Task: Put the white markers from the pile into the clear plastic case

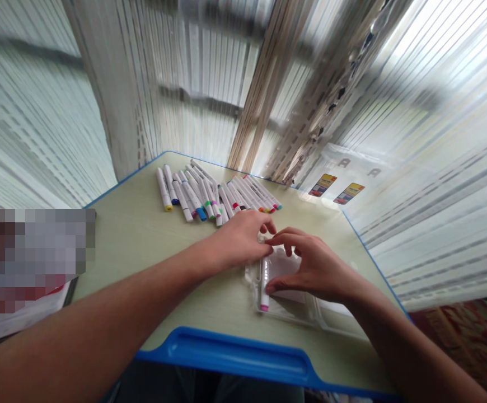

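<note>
**Editor:** What's the setting?

**Photographer:** A pale green desk (143, 246) with a blue rim (235, 350), boxed in by ribbed translucent panels (436, 140) with daylight behind them. Everything turns on the clear plastic pouch (294, 305) lying flat near the desk's front edge.

**Editor:** Where are the hands?

**Photographer:** Both are at the pouch. The left hand (239, 243) reaches in to the pouch's far left corner, its fingers (268, 226) curled close together and touching the plastic. Whether they pinch it, I cannot tell. The right hand (317, 271) arches over the pouch. Its forefinger stretches along the far edge and its thumb (275, 286) is spread well apart from it, pressed down on the plastic.

**Editor:** Anything in the pouch?

**Photographer:** One white marker with a pink cap (264, 285) lies along the pouch's left side, just beside the right thumb. I can't say for sure whether it is fully inside.

**Editor:** And beyond it?

**Photographer:** A row of white markers (214, 196) with coloured caps lies side by side on the desk, beyond the pouch and just past the left hand's knuckles. Further back and to the right of the pouch, two yellow-and-red labels (323, 185) show on the panel.
</note>
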The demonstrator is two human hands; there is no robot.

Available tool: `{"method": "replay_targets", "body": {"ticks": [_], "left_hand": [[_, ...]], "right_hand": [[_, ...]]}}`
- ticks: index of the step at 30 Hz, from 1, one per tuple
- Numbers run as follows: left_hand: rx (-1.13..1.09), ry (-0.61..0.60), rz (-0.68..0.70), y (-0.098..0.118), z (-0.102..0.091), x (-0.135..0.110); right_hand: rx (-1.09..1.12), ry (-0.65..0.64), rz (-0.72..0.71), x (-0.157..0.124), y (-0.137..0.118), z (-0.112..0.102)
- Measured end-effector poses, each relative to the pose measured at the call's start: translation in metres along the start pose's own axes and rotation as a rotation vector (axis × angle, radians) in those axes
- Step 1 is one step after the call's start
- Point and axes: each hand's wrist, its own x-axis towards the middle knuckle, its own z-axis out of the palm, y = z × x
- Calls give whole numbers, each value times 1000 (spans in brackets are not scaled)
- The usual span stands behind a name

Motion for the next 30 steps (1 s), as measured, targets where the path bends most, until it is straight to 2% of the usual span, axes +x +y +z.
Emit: {"method": "replay_targets", "body": {"ticks": [10, 17, 23, 30], "left_hand": [[21, 24, -3, 2, 1, 0], [13, -2, -73, -2, 2, 3], [71, -35, -56, -3, 1, 4], [17, -13, -60, -8, 4, 4]], "right_hand": [[-9, -11, 16, 0, -2, 1], [43, -63, 78, 0, -5, 0], [58, -59, 84, 1, -4, 1], [83, -65, 71, 0, -4, 1]]}}
